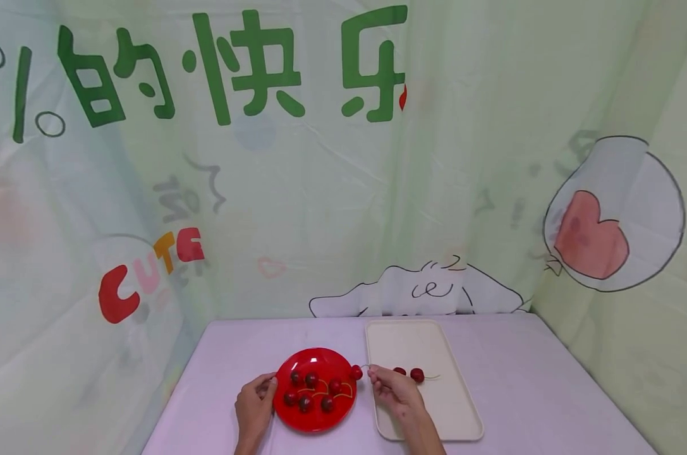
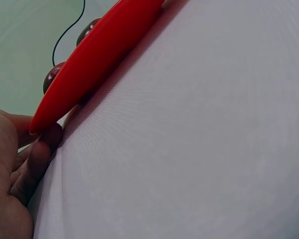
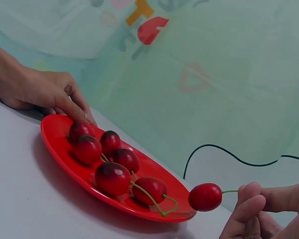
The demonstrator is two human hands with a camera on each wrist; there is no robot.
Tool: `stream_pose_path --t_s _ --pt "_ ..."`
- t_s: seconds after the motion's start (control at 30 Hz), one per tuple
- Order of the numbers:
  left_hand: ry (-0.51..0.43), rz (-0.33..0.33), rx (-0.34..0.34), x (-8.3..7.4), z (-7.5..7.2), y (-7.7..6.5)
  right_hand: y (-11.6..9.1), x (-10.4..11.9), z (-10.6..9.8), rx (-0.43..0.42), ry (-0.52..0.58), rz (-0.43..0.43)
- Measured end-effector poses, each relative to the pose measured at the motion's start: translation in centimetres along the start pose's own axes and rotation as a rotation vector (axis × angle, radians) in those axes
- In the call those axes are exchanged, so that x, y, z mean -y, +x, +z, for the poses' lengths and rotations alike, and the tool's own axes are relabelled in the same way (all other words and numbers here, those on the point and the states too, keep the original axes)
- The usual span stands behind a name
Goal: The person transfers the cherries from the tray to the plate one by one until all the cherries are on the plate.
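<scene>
My right hand (image 1: 397, 393) pinches a cherry (image 3: 205, 197) by its thin green stem, and the fruit hangs sideways at the right rim of the red plate (image 1: 306, 422). On that plate lie several dark red cherries (image 3: 112, 178), some with green stems. My left hand (image 1: 255, 404) grips the plate's left rim, thumb on top and fingers below the edge, as the left wrist view shows. Two more cherries (image 1: 416, 375) lie on the cream tray (image 1: 457, 411), just beyond the right hand, one of them partly hidden by it.
A pale lilac cloth covers the table (image 1: 525, 392). The tray stands to the right of the plate with a narrow gap between them. Behind and at both sides hangs a printed curtain (image 1: 332, 208) with green characters and drawings.
</scene>
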State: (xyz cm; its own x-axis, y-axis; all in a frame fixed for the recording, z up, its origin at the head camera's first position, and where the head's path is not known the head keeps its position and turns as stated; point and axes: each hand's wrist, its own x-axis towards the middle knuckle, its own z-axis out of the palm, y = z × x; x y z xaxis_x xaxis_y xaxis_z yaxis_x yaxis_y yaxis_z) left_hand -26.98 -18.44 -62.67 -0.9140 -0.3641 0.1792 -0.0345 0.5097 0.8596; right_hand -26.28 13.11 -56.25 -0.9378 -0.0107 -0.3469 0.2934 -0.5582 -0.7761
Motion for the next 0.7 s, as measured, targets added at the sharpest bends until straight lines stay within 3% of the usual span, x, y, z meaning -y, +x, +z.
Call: stream_pose_path --t_s 0.4,0.7 --pt "-0.016 0.004 0.006 -0.1 0.0 -0.1 1.1 -1.3 1.1 -0.089 -0.086 -0.014" --pt "-0.01 0.021 0.009 0.0 -0.3 0.1 0.8 -3.1 2.5 -0.232 -0.151 -0.147"
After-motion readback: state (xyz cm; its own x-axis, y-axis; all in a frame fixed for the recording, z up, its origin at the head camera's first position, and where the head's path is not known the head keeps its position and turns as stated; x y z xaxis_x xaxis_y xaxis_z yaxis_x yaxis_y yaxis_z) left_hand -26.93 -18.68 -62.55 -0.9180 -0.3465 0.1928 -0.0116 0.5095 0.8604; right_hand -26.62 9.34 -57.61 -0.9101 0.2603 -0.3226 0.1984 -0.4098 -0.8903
